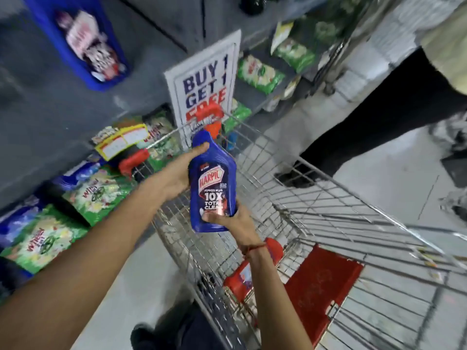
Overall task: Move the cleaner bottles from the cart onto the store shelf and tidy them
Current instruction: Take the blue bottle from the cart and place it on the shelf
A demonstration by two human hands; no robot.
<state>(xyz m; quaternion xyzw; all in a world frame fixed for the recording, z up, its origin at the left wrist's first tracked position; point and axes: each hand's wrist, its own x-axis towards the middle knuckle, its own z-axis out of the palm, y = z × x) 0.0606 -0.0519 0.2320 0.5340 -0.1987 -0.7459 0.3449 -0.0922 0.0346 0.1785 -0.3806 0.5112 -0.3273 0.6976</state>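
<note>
Head view, right hand [228, 219]: fingers curl around the base of the blue Harpic bottle [212, 183], thumb pressed on the lower front label; a red thread circles the wrist
Left hand [177, 173]: fingers wrap the bottle's upper left side, index finger stretched along the shoulder just under the cap end
Bottle position: held between both hands above the cart's near left corner, label facing the camera, neck pointing away
Arm pose: left forearm runs in from the lower left, long and nearly straight; right forearm rises from the bottom edge, wrist bent towards the bottle
Cart [316, 223]: wire basket below the hands, red bottle [250, 269] lying inside beside the red seat flap [321, 291]
Shelf [63, 152]: low on the left, green detergent packs [96, 193] lying on it
Sign [204, 84]: "BUY 1 GET 1 FREE" beyond the cart
Bystander: dark trouser leg [379, 117] at right
</note>
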